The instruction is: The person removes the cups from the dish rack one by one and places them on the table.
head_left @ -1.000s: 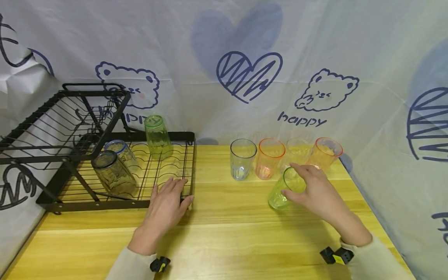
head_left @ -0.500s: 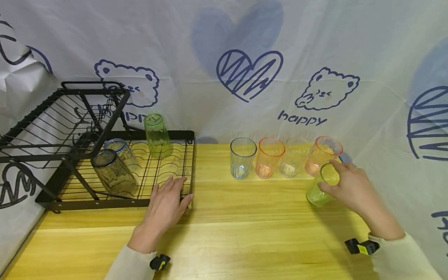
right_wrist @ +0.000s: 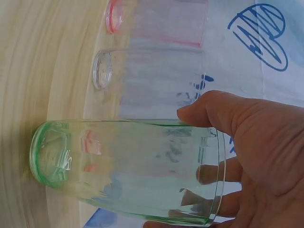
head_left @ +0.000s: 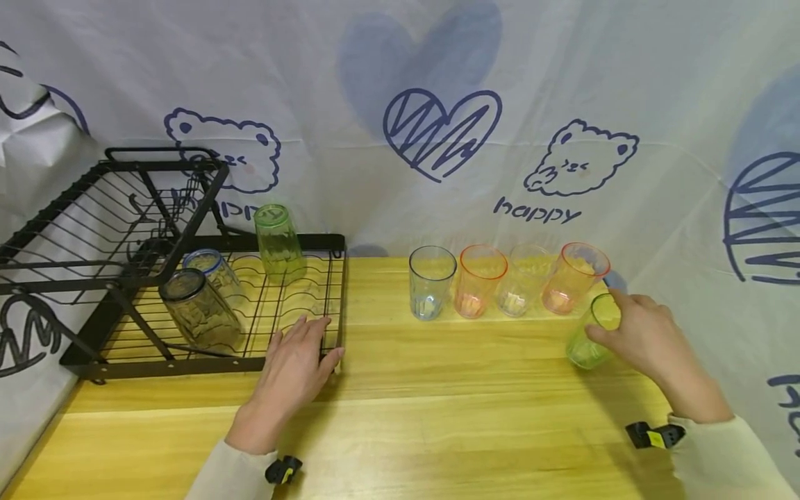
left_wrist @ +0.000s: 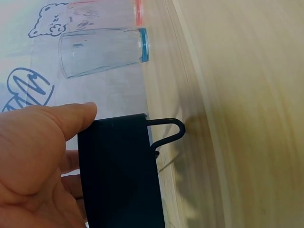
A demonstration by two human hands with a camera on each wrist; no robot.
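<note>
My right hand (head_left: 650,340) grips a clear green drinking glass (head_left: 586,340) near its rim, thumb on one side and fingers on the other. The glass is upright, slightly tilted, in front of a pink glass with a red rim (head_left: 567,288); in the right wrist view its green base (right_wrist: 50,154) is close to the table, contact unclear. My left hand (head_left: 290,371) holds the front right corner of the black dish rack (head_left: 187,366). In the left wrist view the thumb (left_wrist: 78,118) touches the rack's edge, and the other fingers are partly hidden behind it.
A bluish glass (head_left: 430,285), an orange-rimmed glass (head_left: 478,288) and a colourless glass (head_left: 517,292) stand upright in a row on the wooden table (head_left: 437,417). Upside down in the rack are a green glass (head_left: 278,243), a grey glass (head_left: 200,312) and a blue-rimmed glass (head_left: 219,271).
My right hand has carried the green glass to the right, from in front of the colourless glass to the row's right end. My left hand has stayed at the rack's corner.
</note>
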